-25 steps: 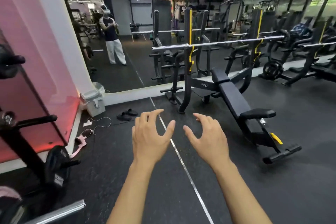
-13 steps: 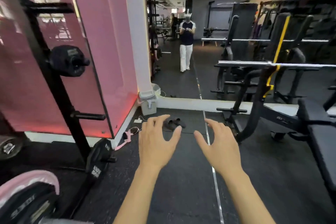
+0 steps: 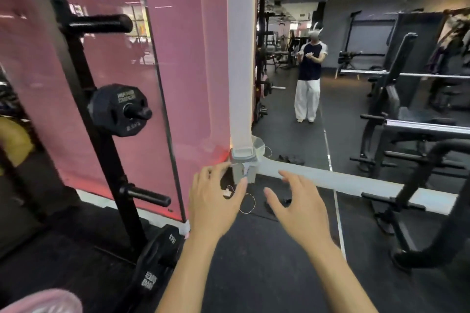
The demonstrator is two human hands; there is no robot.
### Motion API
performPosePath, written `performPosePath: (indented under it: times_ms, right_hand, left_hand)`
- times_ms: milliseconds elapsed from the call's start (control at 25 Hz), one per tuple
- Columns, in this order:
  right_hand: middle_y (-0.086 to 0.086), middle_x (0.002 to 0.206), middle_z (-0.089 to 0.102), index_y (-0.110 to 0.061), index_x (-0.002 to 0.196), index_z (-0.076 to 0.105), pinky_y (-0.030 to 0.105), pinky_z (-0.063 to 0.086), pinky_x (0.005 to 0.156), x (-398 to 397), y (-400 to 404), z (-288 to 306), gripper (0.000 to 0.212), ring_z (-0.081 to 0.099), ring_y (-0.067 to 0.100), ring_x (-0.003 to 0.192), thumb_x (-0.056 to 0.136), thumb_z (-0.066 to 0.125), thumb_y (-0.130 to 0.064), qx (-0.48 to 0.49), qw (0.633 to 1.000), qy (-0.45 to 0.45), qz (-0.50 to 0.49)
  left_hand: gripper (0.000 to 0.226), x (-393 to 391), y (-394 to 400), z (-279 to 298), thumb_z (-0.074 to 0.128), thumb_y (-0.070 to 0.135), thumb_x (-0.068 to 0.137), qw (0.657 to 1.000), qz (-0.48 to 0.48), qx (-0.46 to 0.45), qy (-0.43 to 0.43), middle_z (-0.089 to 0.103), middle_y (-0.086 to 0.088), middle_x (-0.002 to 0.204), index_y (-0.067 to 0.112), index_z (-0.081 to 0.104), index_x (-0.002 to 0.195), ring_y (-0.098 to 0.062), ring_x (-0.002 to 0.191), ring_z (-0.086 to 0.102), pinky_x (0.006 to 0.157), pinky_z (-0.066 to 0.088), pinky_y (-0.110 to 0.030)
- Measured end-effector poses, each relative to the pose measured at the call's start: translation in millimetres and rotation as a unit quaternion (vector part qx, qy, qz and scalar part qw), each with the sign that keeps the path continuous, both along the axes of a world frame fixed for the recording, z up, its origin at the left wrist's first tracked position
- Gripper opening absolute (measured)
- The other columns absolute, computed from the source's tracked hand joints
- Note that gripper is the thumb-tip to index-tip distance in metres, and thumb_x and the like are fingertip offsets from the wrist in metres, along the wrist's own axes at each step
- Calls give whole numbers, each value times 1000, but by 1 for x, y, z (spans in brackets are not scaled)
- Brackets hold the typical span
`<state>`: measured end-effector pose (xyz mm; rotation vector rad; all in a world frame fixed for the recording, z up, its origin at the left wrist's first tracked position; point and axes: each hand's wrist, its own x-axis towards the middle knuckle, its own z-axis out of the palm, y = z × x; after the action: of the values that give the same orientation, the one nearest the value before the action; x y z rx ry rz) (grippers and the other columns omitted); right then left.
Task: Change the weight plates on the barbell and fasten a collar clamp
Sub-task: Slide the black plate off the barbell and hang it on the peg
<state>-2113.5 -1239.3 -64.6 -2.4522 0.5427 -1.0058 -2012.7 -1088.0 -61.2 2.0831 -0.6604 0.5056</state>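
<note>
Swinging left since the earlier frames, the head view now centres the plate rack (image 3: pixel 101 134), with a small plate (image 3: pixel 118 109) and a lower plate (image 3: pixel 157 262) stored there. Left hand (image 3: pixel 216 201) and right hand (image 3: pixel 297 208) hover spread, holding nothing. Barbell (image 3: pixel 427 127) sits at the right edge; no plate swapped, no collar visible.

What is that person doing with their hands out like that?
A person is in a gym, facing a black plate rack. Both the left hand and the right hand are held out in front, fingers spread, holding nothing. A small black plate hangs on a rack peg, and a bigger black plate sits on a lower peg. Neither hand touches a plate. A barbell rests on a bench stand to the right.
</note>
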Motion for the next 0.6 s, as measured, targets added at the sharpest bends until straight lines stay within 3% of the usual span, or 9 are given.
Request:
performPosePath:
  times_ms: [200,440,600]
  right_hand:
    - [-12,115,59,-28,132,52,26,42,80,116,-34,-6,54,49,11,112,87,56,-56,-13,995,6,95]
    - [-8,119,60,-25,132,53,33,43,89,253,-63,10,54,50,15,114,89,56,-56,-26,975,-2,223]
    - [-6,117,59,-25,132,52,34,45,85,330,-63,24,53,52,16,110,89,55,-55,-53,953,-16,299]
  left_hand:
    - [58,84,-18,-12,43,72,84,995,96,11,5,52,14,120,38,53,129,-10,118,43,100,40,-37]
    - [53,167,-24,5,47,69,86,974,226,4,-10,50,15,118,38,53,129,-9,117,43,100,40,-36]
    - [50,208,-18,14,49,67,87,947,320,-24,-23,50,16,120,38,54,128,-8,117,43,100,43,-40]
